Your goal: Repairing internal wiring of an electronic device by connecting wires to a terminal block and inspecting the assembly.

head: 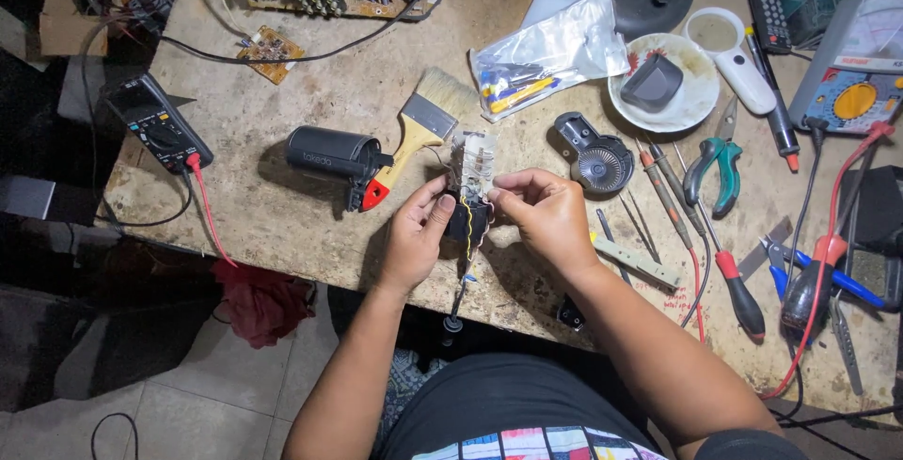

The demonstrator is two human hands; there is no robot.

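I've got the small motor assembly [470,187] at frame centre, just above the bench edge [282,234]; left hand [414,234] clamped round its black base to steady it; right hand [546,215] pinching its upper side, paintbrush [419,135] lying just left.

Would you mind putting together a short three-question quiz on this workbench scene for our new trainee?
1. True or false: both hands hold the small black and clear motor assembly over the workbench.
2. What lies just left of the paintbrush? A) black cylindrical housing B) green-handled pliers C) white dish
3. Fill in: the left hand grips the assembly's ____ lower part, while the right hand pinches near its top.

Key: 1 true; 2 A; 3 black.
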